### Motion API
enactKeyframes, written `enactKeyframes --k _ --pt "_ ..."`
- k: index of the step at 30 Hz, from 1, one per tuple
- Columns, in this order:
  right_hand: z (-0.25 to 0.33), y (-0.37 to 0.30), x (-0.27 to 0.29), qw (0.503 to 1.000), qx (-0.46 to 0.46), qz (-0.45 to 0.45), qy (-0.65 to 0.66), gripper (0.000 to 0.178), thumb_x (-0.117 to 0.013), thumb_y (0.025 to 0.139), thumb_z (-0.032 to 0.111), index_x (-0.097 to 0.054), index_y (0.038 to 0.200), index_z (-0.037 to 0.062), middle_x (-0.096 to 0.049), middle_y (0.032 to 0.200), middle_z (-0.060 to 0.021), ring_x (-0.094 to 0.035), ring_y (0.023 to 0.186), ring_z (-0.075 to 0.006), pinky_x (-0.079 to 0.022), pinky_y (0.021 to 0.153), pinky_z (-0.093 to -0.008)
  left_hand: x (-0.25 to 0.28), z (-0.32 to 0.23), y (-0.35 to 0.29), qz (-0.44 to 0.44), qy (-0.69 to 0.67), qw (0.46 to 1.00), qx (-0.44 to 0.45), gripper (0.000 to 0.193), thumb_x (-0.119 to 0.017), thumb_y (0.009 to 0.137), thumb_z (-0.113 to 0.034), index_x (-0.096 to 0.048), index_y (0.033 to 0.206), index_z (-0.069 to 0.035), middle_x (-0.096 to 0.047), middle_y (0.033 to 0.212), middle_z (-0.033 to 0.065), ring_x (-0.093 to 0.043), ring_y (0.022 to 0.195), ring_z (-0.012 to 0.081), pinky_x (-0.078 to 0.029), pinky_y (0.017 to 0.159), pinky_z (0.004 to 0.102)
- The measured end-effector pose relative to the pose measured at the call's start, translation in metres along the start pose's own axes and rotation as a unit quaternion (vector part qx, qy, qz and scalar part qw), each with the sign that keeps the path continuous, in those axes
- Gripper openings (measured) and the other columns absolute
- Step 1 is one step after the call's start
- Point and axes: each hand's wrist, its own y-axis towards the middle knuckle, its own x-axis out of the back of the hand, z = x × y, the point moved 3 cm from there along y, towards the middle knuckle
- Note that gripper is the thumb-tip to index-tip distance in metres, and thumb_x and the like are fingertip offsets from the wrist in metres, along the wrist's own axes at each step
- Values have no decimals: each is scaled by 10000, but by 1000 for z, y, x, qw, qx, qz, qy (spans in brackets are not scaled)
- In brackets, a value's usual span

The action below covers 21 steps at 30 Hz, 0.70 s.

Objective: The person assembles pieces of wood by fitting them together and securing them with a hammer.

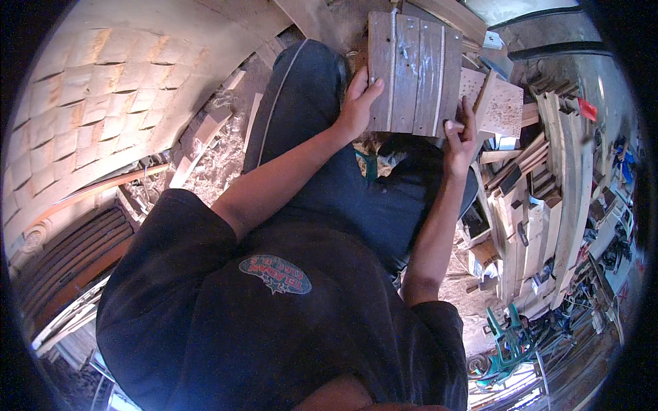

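Observation:
Between my two hands is a brown wooden panel, made of several boards side by side with pale lines along the joints and whitish smears on its face. My left hand grips its left edge, thumb on the face and the other fingers going behind. At the lower right corner, my right hand holds the panel with its thumb and fingers; part of the grip is hidden. The panel is held above my knees. Just right of it lies a pale board dotted with small holes, with a narrow wooden strip across it.
Stacked timber pieces stand on my right, with a green metal or plastic frame below them. Wood shavings and offcuts cover the ground. A large panel of woven-looking pale slats leans at left, above dark slatted wood.

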Motion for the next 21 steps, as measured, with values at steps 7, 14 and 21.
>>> enactKeyframes --k 7,14,21 --pt "3 3 1 1000 -10 -7 -26 739 -703 802 192 -367 1431 -6 -418 1420 -206 -371 1341 -296 -264 1109 -405 2 1 1 -13 -47 998 25 329 -529 941 -173 -492 1220 -3 -590 1099 63 -540 1037 146 -394 937 300" --pt "7 4 1 1000 -9 -4 -15 784 -760 711 127 -417 1405 -1 -533 1319 -177 -504 1202 -264 -354 1051 -386 0 -6 2 -22 -37 999 21 344 -521 927 -173 -495 1229 -9 -606 1094 75 -578 1003 163 -423 914 308" --pt "6 6 0 998 0 3 -56 812 -780 706 148 -402 1403 -26 -528 1323 -185 -504 1209 -267 -334 1071 -397 4 -7 6 -10 -4 1000 27 369 -495 925 -195 -486 1247 -15 -607 1104 85 -593 1000 171 -441 909 321"
